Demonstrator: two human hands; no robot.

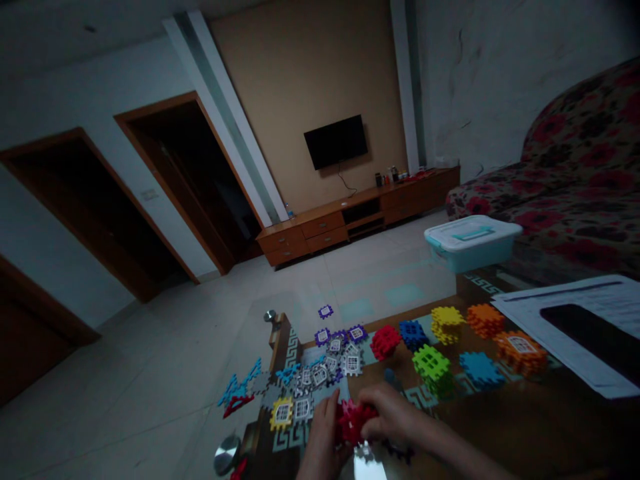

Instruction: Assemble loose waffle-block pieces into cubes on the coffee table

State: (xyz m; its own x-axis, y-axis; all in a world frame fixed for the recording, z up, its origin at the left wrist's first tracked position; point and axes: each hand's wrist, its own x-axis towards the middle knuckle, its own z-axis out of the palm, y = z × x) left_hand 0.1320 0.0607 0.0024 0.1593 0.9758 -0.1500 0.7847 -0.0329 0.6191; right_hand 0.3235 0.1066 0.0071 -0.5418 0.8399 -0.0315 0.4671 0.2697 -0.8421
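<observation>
My left hand (pixel 324 430) and my right hand (pixel 387 410) meet low in the head view, both closed on red notched building tiles (pixel 350 420). The left fingers press against the left side and the right fingers grip the right. How many tiles are held I cannot tell. Just beyond my hands lie grey window tiles (pixel 320 377), loosely heaped. A yellow window tile (pixel 281 413) lies to the left. Past my right hand stand a green stack (pixel 433 367) and a red stack (pixel 385 342) of similar tiles.
Blue (pixel 413 333), yellow (pixel 447 323), light blue (pixel 480 370) and orange stacks (pixel 520 350) stand on the glass-topped table (pixel 480 427). A phone (pixel 590 337) rests on papers (pixel 565 297) at right. Beyond is a lidded teal box (pixel 473 243). Light blue pieces (pixel 243 383) lie at left.
</observation>
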